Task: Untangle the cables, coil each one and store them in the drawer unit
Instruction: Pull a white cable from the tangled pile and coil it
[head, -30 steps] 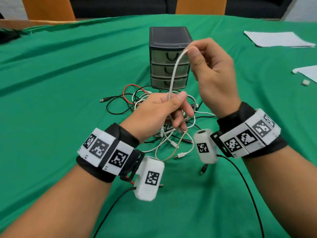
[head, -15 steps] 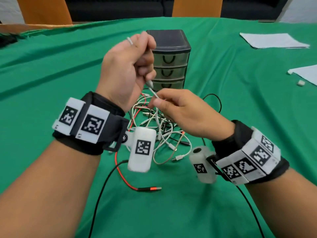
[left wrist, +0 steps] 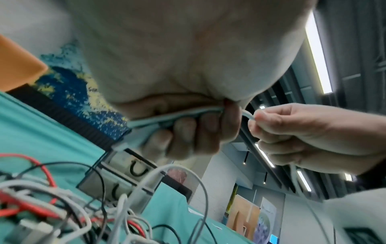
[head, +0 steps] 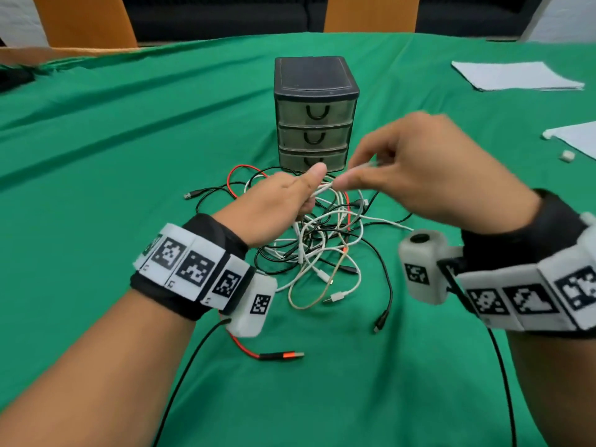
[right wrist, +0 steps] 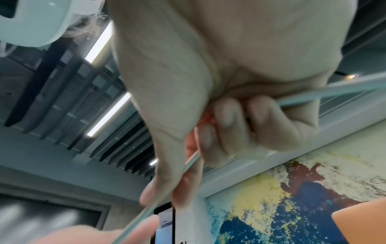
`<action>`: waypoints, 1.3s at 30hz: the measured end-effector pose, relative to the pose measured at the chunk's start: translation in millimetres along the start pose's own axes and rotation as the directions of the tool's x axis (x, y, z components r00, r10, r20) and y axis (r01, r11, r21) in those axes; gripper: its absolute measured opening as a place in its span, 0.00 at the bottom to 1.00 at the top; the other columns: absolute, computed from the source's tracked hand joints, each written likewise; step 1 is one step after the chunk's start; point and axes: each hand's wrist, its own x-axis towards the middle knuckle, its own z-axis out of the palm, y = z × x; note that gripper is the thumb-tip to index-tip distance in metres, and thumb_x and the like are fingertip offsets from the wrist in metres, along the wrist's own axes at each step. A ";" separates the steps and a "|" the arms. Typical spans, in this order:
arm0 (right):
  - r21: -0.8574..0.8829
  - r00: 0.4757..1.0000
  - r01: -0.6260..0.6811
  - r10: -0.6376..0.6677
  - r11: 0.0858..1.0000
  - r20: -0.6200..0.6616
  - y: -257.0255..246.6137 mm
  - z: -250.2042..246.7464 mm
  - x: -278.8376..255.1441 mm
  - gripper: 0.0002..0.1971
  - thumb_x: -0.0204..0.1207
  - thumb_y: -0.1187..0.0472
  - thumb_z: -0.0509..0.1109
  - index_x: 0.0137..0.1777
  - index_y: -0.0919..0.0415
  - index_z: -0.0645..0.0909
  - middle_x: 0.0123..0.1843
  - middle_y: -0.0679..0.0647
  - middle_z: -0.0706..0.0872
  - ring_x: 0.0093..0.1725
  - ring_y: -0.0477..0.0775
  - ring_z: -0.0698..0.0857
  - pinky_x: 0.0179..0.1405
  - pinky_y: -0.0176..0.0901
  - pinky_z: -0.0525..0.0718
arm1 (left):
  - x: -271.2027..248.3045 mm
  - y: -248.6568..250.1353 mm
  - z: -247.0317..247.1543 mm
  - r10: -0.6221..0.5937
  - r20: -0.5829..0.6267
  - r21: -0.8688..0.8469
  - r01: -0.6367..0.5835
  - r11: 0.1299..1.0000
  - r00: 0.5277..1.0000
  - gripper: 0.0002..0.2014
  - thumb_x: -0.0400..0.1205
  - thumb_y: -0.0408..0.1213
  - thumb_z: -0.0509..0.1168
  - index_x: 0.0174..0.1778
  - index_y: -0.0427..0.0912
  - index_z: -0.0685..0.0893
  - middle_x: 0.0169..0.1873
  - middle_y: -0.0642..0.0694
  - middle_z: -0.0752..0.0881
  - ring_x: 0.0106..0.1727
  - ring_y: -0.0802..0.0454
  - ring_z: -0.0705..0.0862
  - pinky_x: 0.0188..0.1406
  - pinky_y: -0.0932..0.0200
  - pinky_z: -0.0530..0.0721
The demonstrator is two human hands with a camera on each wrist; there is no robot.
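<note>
A tangle of white, black and red cables lies on the green cloth in front of a small black three-drawer unit, all drawers closed. My left hand hovers over the pile with its fingers curled round loops of a white cable. My right hand, blurred by motion, pinches the same white cable just to the right of the left thumb. A short stretch of it runs between the two hands. The rest of the cable trails down into the pile.
A red cable's plug lies near the table's front, and a black plug to its right. White paper sheets sit at the back right, another sheet and a small white piece at the right edge. Orange chairs stand behind the table.
My left hand has dropped from raised above the unit to low over the pile. My right hand has risen and shifted right, still on the white cable.
</note>
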 end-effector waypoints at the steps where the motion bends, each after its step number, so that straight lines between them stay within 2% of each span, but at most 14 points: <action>1: 0.028 0.998 -0.007 0.008 1.000 -0.060 3.3 -3.9 2.2 0.13 0.67 0.40 0.79 0.34 0.47 0.87 0.18 0.35 0.76 0.24 0.36 0.75 0.23 0.28 0.68 | -2.5 0.7 3.4 0.007 0.030 -0.110 -0.004 0.994 1.000 0.29 0.90 0.57 0.44 0.26 0.43 0.64 0.26 0.42 0.60 0.28 0.48 0.58 0.26 0.56 0.59; 4: 0.152 0.964 -0.003 0.043 0.988 -0.261 13.1 -4.9 10.5 0.15 0.66 0.39 0.80 0.36 0.50 0.87 0.18 0.45 0.71 0.22 0.41 0.72 0.22 0.30 0.64 | -5.0 8.8 9.1 0.003 0.072 -0.425 0.027 0.905 0.997 0.28 0.89 0.58 0.44 0.25 0.46 0.58 0.25 0.44 0.55 0.25 0.49 0.56 0.22 0.62 0.56; 8: 0.302 0.910 0.021 0.107 0.953 -0.402 19.5 15.1 21.4 0.18 0.66 0.38 0.79 0.37 0.52 0.85 0.19 0.45 0.66 0.22 0.44 0.63 0.24 0.37 0.60 | -7.2 23.9 11.7 0.093 0.151 -0.613 0.019 0.790 0.984 0.26 0.82 0.59 0.51 0.22 0.49 0.56 0.21 0.49 0.55 0.22 0.52 0.52 0.23 0.63 0.48; 12: 0.396 0.904 0.017 0.156 0.918 -0.398 21.0 45.5 26.6 0.22 0.72 0.36 0.71 0.31 0.53 0.77 0.18 0.42 0.69 0.23 0.41 0.64 0.24 0.33 0.60 | -7.8 39.5 7.0 0.215 0.140 -0.825 -0.006 0.566 0.967 0.26 0.85 0.48 0.50 0.18 0.52 0.59 0.16 0.53 0.57 0.18 0.57 0.52 0.23 0.54 0.40; 14: 0.386 0.911 0.026 0.137 0.922 -0.388 21.4 62.6 26.6 0.24 0.74 0.36 0.62 0.29 0.55 0.74 0.22 0.45 0.70 0.27 0.39 0.65 0.27 0.40 0.67 | -3.7 45.0 2.1 0.256 0.049 -0.888 -0.075 0.453 0.965 0.27 0.88 0.46 0.46 0.19 0.51 0.61 0.18 0.52 0.57 0.18 0.56 0.52 0.24 0.51 0.40; 17: 0.392 0.950 0.029 0.096 0.920 -0.296 22.3 86.3 24.0 0.24 0.82 0.46 0.59 0.34 0.64 0.82 0.27 0.50 0.81 0.31 0.42 0.74 0.34 0.52 0.78 | 3.6 48.0 -3.8 0.234 -0.104 -0.924 -0.181 0.336 0.967 0.25 0.89 0.44 0.46 0.23 0.47 0.64 0.22 0.49 0.57 0.22 0.52 0.53 0.28 0.50 0.45; 19: 0.393 0.972 0.026 0.069 0.919 -0.225 21.0 93.8 18.1 0.22 0.84 0.50 0.59 0.33 0.61 0.81 0.24 0.42 0.78 0.27 0.38 0.74 0.32 0.44 0.72 | 6.6 48.5 -6.4 0.189 -0.192 -0.918 -0.244 0.311 0.963 0.22 0.89 0.42 0.47 0.26 0.44 0.64 0.23 0.49 0.59 0.25 0.51 0.52 0.31 0.49 0.47; 21: 0.384 0.981 0.041 0.036 0.923 -0.190 20.3 96.8 11.2 0.23 0.87 0.50 0.59 0.32 0.58 0.78 0.22 0.42 0.73 0.26 0.40 0.72 0.30 0.34 0.66 | 7.9 48.1 -10.1 0.136 -0.262 -0.896 -0.293 0.334 0.955 0.21 0.89 0.41 0.47 0.28 0.44 0.65 0.24 0.50 0.60 0.26 0.50 0.53 0.31 0.52 0.50; 25: 0.390 0.993 0.077 -0.033 0.918 -0.118 19.3 96.1 1.7 0.18 0.87 0.49 0.62 0.36 0.57 0.77 0.28 0.48 0.74 0.31 0.41 0.70 0.34 0.37 0.70 | 13.3 42.9 -16.0 0.070 -0.399 -0.810 -0.387 0.441 0.914 0.17 0.89 0.43 0.50 0.34 0.44 0.68 0.26 0.51 0.62 0.26 0.54 0.59 0.33 0.52 0.54; 28: 0.361 0.994 0.109 -0.108 0.926 -0.023 13.9 89.1 -2.5 0.17 0.85 0.51 0.66 0.35 0.54 0.74 0.28 0.46 0.71 0.30 0.43 0.69 0.32 0.34 0.68 | 17.9 38.9 -8.8 0.052 -0.464 -0.734 -0.417 0.536 0.884 0.11 0.83 0.44 0.55 0.37 0.44 0.69 0.27 0.52 0.63 0.28 0.55 0.59 0.29 0.58 0.56; 31: 0.318 0.979 0.145 -0.182 0.937 0.091 10.1 78.3 -7.7 0.19 0.83 0.51 0.69 0.31 0.50 0.69 0.25 0.45 0.69 0.29 0.43 0.70 0.30 0.31 0.67 | 18.1 34.9 -2.4 0.073 -0.543 -0.611 -0.454 0.648 0.836 0.09 0.82 0.41 0.57 0.38 0.45 0.68 0.27 0.55 0.65 0.30 0.57 0.59 0.28 0.63 0.60; 34: 0.335 0.969 0.193 -0.234 0.922 0.085 9.5 65.6 -13.1 0.16 0.82 0.53 0.71 0.34 0.55 0.76 0.26 0.46 0.70 0.28 0.42 0.69 0.30 0.30 0.66 | 15.9 26.7 -7.9 0.176 -0.601 -0.339 -0.448 0.828 0.780 0.11 0.85 0.41 0.57 0.37 0.44 0.70 0.30 0.53 0.67 0.30 0.58 0.64 0.32 0.64 0.66; 36: 0.359 0.969 0.237 -0.247 0.903 -0.020 9.7 54.5 -14.0 0.12 0.80 0.54 0.73 0.37 0.56 0.80 0.27 0.46 0.73 0.28 0.41 0.70 0.30 0.31 0.67 | 14.1 19.6 -8.0 0.241 -0.543 -0.097 -0.346 0.933 0.804 0.19 0.86 0.47 0.56 0.34 0.38 0.74 0.27 0.52 0.69 0.29 0.56 0.68 0.33 0.56 0.68; 39: 0.429 0.948 0.314 -0.261 0.847 -0.180 12.1 35.6 -12.0 0.05 0.78 0.58 0.75 0.41 0.53 0.84 0.29 0.42 0.81 0.29 0.40 0.72 0.30 0.34 0.70 | 8.1 13.5 3.9 0.193 -0.344 0.072 -0.179 0.981 0.919 0.30 0.86 0.57 0.48 0.24 0.41 0.72 0.21 0.50 0.71 0.26 0.54 0.71 0.33 0.50 0.66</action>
